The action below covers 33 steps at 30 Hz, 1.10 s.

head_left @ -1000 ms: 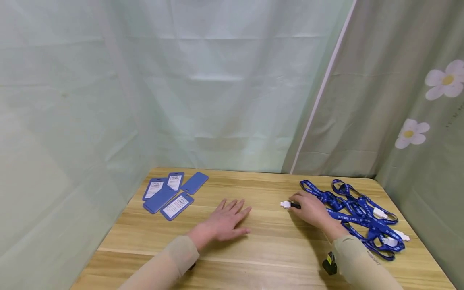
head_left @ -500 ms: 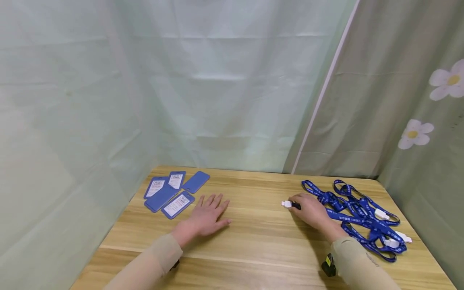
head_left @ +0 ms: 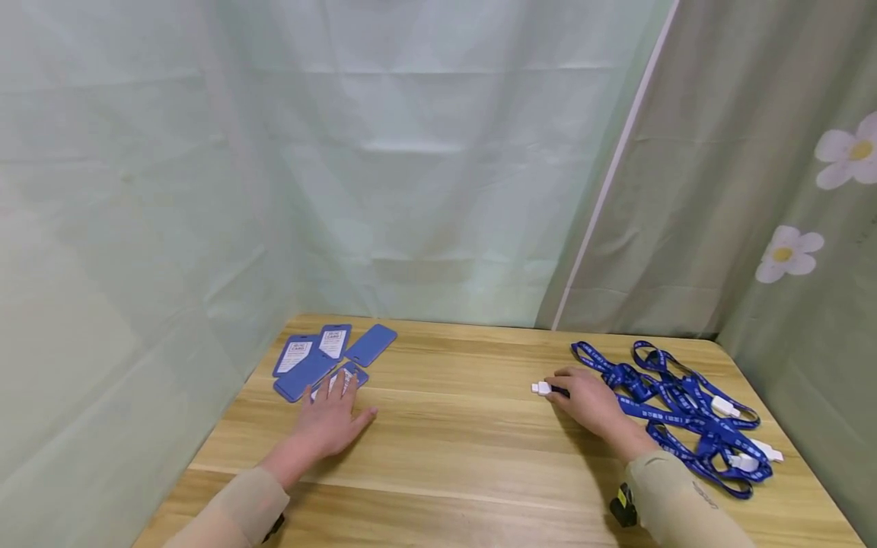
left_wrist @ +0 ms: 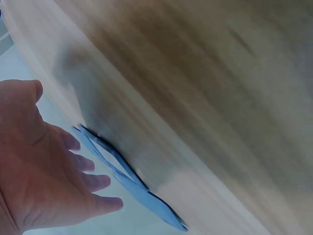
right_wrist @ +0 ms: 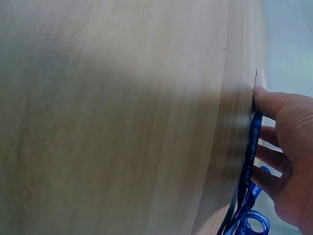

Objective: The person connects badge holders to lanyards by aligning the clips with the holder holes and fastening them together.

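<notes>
At the table's left, my left hand (head_left: 329, 421) reaches with spread, extended fingers over the front blue ID card holder (head_left: 352, 371), partly covering its white label. From the left wrist view, the fingers of that hand (left_wrist: 54, 171) appear above the blue card holders (left_wrist: 146, 198); whether they touch is unclear. On the right, my right hand (head_left: 588, 399) pinches one blue lanyard near its black end, and the white plastic clip (head_left: 541, 388) sticks out leftward. In the right wrist view, the thumb presses beside the clip and the printed lanyard strap (right_wrist: 250, 147) runs under the fingers.
Several other card holders, including a plain blue one (head_left: 371, 345), lie at the back left. More tangled blue lanyards (head_left: 692, 411) with white clips (head_left: 725, 406) cover the right side. Curtains (head_left: 425, 190) close off the back and sides of the wooden table (head_left: 466, 449).
My left hand has moved left, from mid-table to over the front card holder. The right hand keeps its pinch on the lanyard, nearly still.
</notes>
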### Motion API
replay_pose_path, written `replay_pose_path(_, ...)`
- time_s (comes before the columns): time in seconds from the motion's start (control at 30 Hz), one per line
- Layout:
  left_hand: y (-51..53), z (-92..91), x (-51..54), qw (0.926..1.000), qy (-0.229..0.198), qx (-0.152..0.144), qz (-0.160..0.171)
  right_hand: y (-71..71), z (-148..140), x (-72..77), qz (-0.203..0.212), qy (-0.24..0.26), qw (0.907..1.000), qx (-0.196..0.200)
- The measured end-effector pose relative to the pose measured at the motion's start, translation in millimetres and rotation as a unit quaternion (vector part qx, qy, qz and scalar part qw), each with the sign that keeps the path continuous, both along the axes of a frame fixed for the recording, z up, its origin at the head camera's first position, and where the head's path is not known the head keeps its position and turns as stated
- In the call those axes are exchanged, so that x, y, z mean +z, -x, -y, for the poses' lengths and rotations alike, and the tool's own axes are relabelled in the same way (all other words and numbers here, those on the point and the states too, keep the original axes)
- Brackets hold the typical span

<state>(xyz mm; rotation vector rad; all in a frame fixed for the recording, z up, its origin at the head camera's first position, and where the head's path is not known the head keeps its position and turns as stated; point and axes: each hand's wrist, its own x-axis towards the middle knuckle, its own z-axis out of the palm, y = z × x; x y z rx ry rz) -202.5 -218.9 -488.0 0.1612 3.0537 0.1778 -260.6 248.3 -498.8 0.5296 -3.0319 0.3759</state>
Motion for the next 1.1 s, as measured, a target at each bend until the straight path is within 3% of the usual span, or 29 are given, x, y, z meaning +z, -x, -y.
replay_pose_path(0.43, -3.7, 4.1, -2.7, 0.9987, -0.026, 0.033, 0.028, 0.7, 3.0, 2.8, 0.014, 0.007, 0.9999, 0.001)
replay_pose_path(1.1, -6.8, -2.7, -0.3, 0.9994, -0.014, -0.006, 0.03, 1.2, -0.2, -0.8, 0.003, 0.006, 1.0, -0.001)
